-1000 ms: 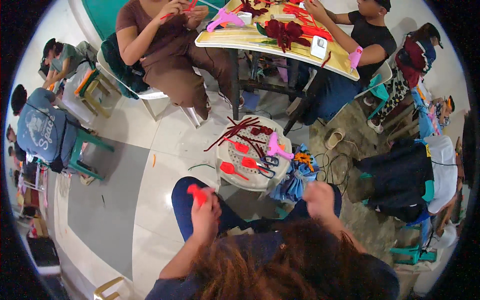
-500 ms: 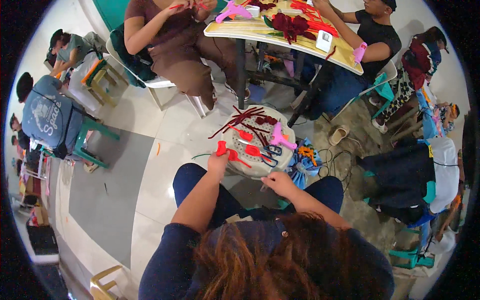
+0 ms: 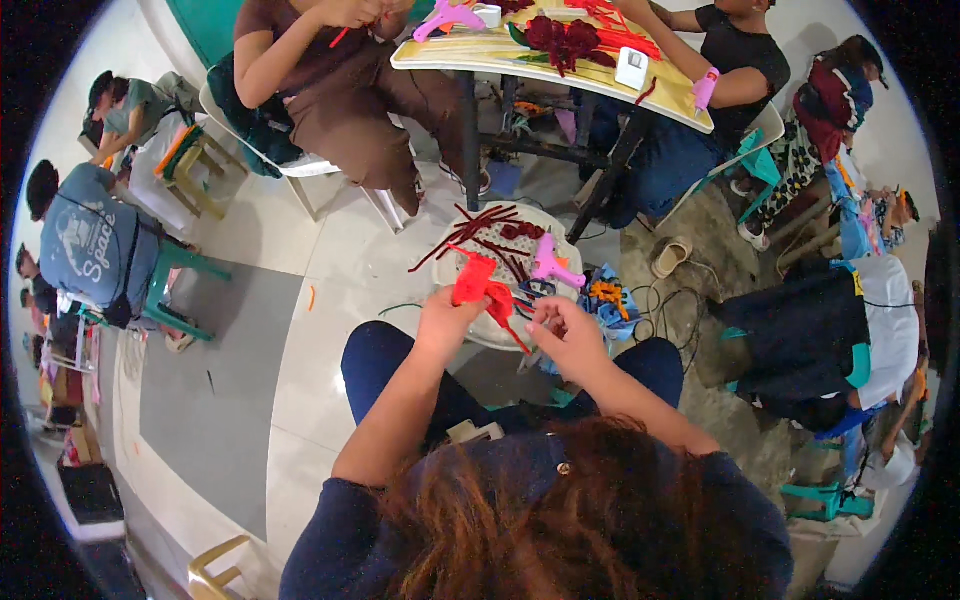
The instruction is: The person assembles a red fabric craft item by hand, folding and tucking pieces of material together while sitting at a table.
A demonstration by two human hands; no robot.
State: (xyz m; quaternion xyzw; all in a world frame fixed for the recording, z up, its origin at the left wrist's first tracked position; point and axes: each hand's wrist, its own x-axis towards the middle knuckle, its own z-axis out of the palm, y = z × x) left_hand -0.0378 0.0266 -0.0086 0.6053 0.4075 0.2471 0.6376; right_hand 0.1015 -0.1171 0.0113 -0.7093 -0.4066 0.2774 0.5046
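Note:
My left hand (image 3: 447, 318) pinches a bright red piece of fabric (image 3: 478, 283) just above a round white stool top (image 3: 478, 327) in front of my knees. My right hand (image 3: 566, 335) is beside it, fingers curled around a thin red strip hanging from the same piece. On the stool top lie dark red strips (image 3: 480, 236), a pink glue gun (image 3: 552, 265) and scissors, partly hidden by my hands.
A cream table (image 3: 520, 55) at the top holds dark red flowers and another pink glue gun, with two people seated at it. Other people sit at the left and right edges. A green stool (image 3: 175, 280), cables and a sandal (image 3: 668, 256) are on the floor.
My left hand carried the red piece from my left knee forward to the stool. My right hand came forward and joined it on the red piece.

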